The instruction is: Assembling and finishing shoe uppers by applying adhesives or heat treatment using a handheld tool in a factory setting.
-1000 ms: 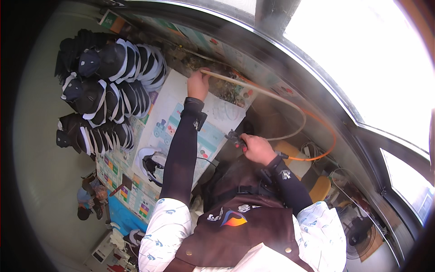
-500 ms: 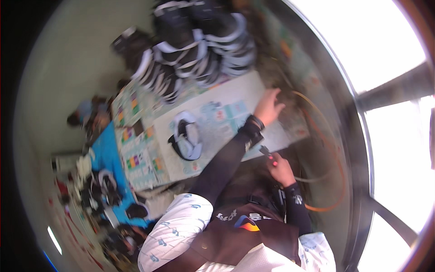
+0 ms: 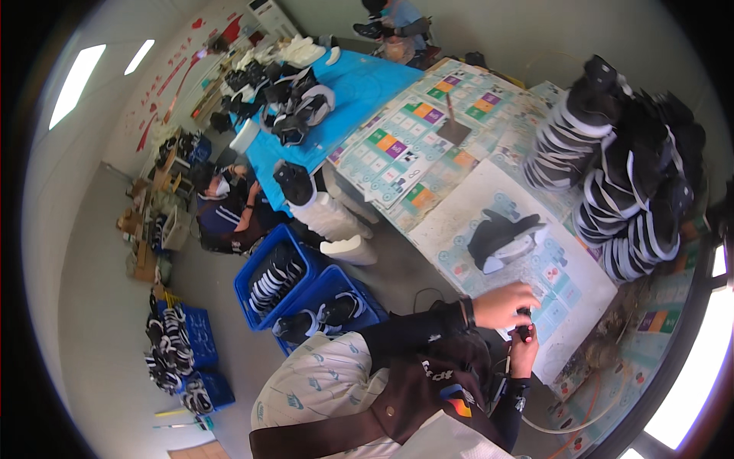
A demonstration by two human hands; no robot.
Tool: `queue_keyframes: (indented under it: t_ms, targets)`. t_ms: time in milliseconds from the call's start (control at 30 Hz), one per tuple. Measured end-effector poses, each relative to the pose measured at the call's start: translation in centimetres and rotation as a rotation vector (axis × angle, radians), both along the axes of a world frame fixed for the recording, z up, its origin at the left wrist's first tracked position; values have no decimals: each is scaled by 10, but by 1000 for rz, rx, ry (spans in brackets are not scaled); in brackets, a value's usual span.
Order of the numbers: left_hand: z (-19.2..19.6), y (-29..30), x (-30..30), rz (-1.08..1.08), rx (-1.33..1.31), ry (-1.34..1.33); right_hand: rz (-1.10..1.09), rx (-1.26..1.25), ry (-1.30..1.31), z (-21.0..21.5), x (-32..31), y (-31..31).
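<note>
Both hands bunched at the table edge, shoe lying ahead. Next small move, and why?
Probably reach the left hand forward to the black-and-white shoe on the pale mat: it lies alone just beyond the hands, while the right hand pinches a small dark tool.

A shoe (image 3: 505, 239) lies on the table (image 3: 428, 164), at twelve o'clock from the left hand (image 3: 501, 304) and right hand (image 3: 524, 352). Stacked shoes (image 3: 627, 168) stand at two o'clock. Two crates (image 3: 306, 287) sit on the floor at nine o'clock.
</note>
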State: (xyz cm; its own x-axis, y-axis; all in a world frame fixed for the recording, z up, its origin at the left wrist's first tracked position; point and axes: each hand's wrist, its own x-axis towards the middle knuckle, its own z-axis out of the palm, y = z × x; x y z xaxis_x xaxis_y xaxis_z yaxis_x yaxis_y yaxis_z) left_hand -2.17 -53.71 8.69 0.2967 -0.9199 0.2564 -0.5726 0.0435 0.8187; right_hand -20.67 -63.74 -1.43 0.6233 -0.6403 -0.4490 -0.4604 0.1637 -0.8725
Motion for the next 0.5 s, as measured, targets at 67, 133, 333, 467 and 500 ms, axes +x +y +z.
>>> queue_keyframes:
  t_ms: [67,133,333,467,500]
  targets:
    - [-10,5,0,-135,34,-22,58,-129,-81,-28,8,10]
    - [-18,13,8,-171,39,-44,148,-291,-184,-23,18,21]
    - [-17,26,42,-303,-142,-47,124,-110,-125,38,46,45]
    - [-23,26,64,-330,-201,-61,321,-346,65,48,69,43]
    - [-9,26,68,-327,-168,-22,315,-361,-89,34,68,39]
